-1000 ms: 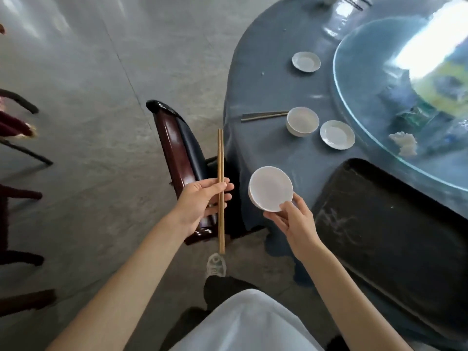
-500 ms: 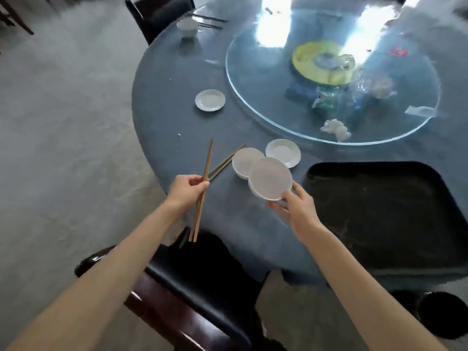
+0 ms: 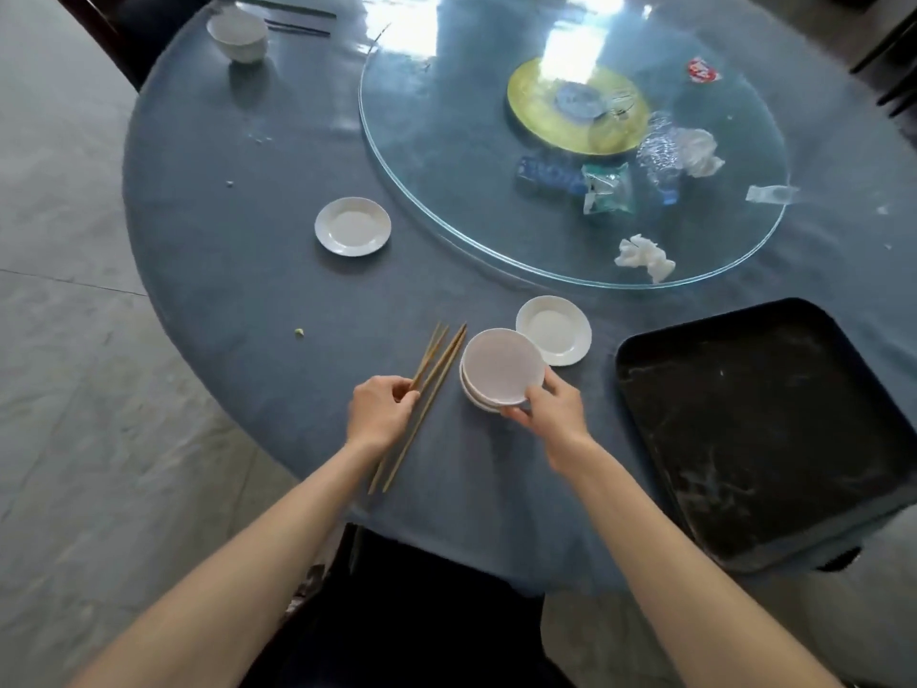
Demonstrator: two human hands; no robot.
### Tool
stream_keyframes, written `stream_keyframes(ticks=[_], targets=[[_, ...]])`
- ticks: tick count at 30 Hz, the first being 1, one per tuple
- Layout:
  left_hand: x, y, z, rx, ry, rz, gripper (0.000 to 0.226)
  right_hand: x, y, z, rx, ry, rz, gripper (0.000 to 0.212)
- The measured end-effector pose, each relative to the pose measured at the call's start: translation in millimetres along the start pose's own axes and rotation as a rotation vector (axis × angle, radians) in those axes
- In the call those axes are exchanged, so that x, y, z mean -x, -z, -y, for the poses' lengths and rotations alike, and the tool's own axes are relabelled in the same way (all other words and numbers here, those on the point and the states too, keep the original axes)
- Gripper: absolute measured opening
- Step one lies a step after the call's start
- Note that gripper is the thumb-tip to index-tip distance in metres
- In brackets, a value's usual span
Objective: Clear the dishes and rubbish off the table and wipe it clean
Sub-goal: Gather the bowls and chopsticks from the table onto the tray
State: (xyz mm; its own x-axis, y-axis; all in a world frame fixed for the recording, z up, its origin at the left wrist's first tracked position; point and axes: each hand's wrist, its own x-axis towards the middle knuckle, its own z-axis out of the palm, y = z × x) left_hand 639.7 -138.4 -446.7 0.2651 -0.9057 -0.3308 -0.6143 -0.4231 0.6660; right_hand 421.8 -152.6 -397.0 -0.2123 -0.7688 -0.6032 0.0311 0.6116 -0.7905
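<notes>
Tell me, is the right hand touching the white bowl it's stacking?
Touching. The head view shows the right hand with fingers curled over the near rim of the white bowl, no gap between them.

Left hand (image 3: 379, 414) grips chopsticks (image 3: 422, 404); right hand (image 3: 553, 412) holds bowl (image 3: 501, 367).

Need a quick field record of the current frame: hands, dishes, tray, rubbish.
left hand: grips chopsticks, tips by a second pair on the table
right hand: holds bowl over another bowl
saucers: one beside the bowls, one farther left
far bowl: at far edge
tray: black, right of the bowls, no dishes in it
rubbish: tissues, wrappers on glass turntable
</notes>
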Motion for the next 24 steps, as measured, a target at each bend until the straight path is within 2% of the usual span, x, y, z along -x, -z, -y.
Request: stream_keyframes(ticks=[4, 7, 13, 19, 24], targets=[[-3, -2, -9, -0.115, 0.012, -0.015, 0.025, -2, -6, -7, 0.012, -0.023, -0.097, 0.047], [0, -5, -16, -0.289, 0.013, 0.017, 0.034, -6, -7, -11, 0.034, -0.097, -0.144, 0.048], [-6, -9, -28, -0.468, 0.047, 0.093, 0.024, -5, -12, -14, -0.078, -0.183, -0.075, 0.044], [-3, -6, -31, -0.547, 0.087, 0.178, 0.025, 1, -10, -16, -0.258, -0.199, -0.036, 0.048], [2, -1, -19, -0.428, 0.066, 0.225, 0.02, 14, 0, -23, -0.29, -0.199, -0.019, 0.049]])
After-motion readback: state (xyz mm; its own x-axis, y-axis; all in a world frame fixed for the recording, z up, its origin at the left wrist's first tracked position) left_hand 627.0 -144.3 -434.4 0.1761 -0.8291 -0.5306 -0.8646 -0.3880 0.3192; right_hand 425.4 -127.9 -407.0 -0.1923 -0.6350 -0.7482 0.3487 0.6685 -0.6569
